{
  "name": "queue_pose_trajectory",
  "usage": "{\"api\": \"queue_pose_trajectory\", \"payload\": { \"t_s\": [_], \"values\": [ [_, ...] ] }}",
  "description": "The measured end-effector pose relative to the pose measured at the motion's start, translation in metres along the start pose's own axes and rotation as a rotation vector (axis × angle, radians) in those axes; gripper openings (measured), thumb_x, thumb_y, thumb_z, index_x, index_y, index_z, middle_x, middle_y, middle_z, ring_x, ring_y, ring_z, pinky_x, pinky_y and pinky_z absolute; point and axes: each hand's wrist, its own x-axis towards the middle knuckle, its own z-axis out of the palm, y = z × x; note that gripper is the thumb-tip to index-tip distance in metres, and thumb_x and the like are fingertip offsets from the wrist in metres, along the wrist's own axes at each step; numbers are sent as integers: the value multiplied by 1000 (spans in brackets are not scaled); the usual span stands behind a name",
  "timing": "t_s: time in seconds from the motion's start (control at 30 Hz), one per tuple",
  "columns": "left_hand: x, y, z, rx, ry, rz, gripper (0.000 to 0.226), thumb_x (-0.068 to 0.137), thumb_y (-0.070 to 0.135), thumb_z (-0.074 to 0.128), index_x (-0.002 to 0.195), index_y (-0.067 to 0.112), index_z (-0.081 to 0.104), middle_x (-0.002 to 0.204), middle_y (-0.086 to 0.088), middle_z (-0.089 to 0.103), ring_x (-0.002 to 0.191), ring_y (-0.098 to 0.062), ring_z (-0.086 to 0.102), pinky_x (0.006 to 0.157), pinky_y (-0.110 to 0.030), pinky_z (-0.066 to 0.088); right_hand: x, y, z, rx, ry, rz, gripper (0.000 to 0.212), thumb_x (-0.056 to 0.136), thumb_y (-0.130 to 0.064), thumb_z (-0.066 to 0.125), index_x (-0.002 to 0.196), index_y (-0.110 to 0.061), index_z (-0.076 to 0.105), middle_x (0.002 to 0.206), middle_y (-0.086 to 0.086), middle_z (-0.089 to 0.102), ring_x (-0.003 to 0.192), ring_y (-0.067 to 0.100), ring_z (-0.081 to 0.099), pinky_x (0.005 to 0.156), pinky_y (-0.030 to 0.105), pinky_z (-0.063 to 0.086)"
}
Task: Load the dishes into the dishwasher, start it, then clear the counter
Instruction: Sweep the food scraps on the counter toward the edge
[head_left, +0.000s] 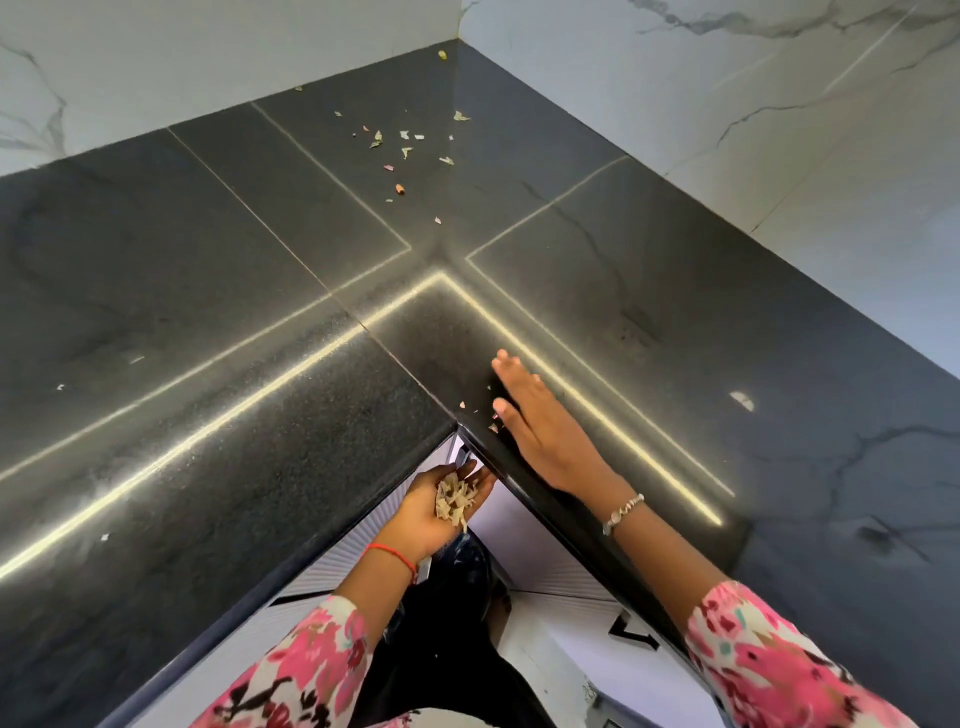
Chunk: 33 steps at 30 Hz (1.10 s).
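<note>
glossy, speckled black stone counter (218, 395) fills mid-frame; smooth white veined marble-look walls (753, 119) top; beaded metal bracelet (622, 512) lower right; printed cloth sleeves (769, 660) at bottom.

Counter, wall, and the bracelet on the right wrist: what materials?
Counter: looks like polished dark stone, probably granite; fine speckle, sharp reflected light strips, a straight seam between slabs. Wall: smooth white marble-look tile, grey veins and thin joint lines; real marble or print, cannot tell. Bracelet: silvery beads, likely metal; too small to be sure.
</note>
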Motion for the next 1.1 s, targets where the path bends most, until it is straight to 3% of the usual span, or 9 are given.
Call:
{"api": "queue_pose_trajectory", "payload": {
  "t_s": [0.13, 0.23, 0.33, 0.37, 0.5, 0.7, 0.83, 0.97, 1.1],
  "values": [
    [7, 7, 8, 55, -4, 8, 35, 94, 13, 31, 95, -5, 62, 84, -22, 70, 70, -31, 70, 60, -42, 58, 16, 6, 7, -291, -36, 7, 66, 95, -54, 15, 149, -16, 7, 157, -3, -1, 140, 1, -11, 118, 25, -8],
    [12, 8, 10, 109, 29, 44, 53, 96, 9, 28, 66, 0, 71, 63, -11, 70, 56, -18, 69, 48, -26, 56, 0, -4, 23, -370, -37, -101, 75, 89, -59, 4, 149, -13, 6, 155, -3, -4, 142, 6, -9, 116, 22, -10],
    [8, 13, 4, 287, -14, 63, 21, 89, 0, 51, 105, 12, 59, 63, 37, 61, 61, 22, 55, 59, 2, 42, -27, -16, 35, -276, -70, -224, 67, 94, -53, 10, 148, -15, 10, 154, -8, 1, 143, 3, -4, 116, 18, -8],
    [9, 13, 0, 340, -20, 72, 33, 86, -1, 56, 114, 17, 50, 67, 48, 55, 66, 28, 50, 64, 5, 39, -31, -19, 36, -173, -96, -218, 63, 94, -51, 13, 148, -17, 11, 154, -10, 4, 143, 1, -2, 116, 17, -6],
    [6, 12, 3, 239, -128, 23, 30, 82, 0, 45, 68, 4, 71, 66, -6, 71, 61, -14, 69, 52, -22, 55, -22, -22, 30, -17, -1, -106, 60, 96, -49, 19, 148, -18, 14, 153, -12, 6, 142, -3, 0, 116, 15, -3],
    [6, 11, -8, 318, -139, 83, 38, 98, 15, 30, 94, 5, 66, 79, -2, 71, 71, -5, 69, 63, -18, 57, -19, -30, 50, -334, 49, -155, 64, 95, -50, 10, 148, -14, 17, 153, -7, 4, 142, 5, 0, 117, 21, -6],
    [4, 4, -21, 447, -13, 82, 33, 97, 16, 32, 87, 6, 63, 67, -1, 69, 59, -5, 67, 54, -15, 54, -56, -37, 72, 180, -27, -47, 48, 100, -30, 34, 145, -16, 28, 151, -10, 21, 138, -4, 16, 114, 11, 10],
    [11, -11, -50, 273, 130, 63, 48, 96, 11, 31, 60, 4, 62, 52, -8, 62, 45, -17, 62, 48, -19, 52, -82, -21, 98, 553, 234, 251, 32, 96, -15, 47, 126, -4, 56, 126, 1, 57, 116, -1, 49, 97, 2, 33],
    [25, -30, -89, 194, 240, 104, 47, 93, 5, 33, 52, 4, 57, 43, -6, 57, 37, -15, 57, 41, -18, 49, -95, 12, 140, 887, 263, 581, 19, 94, -9, 50, 92, -18, 66, 101, 12, 69, 93, 20, 65, 85, 27, 52]
  ]
}}
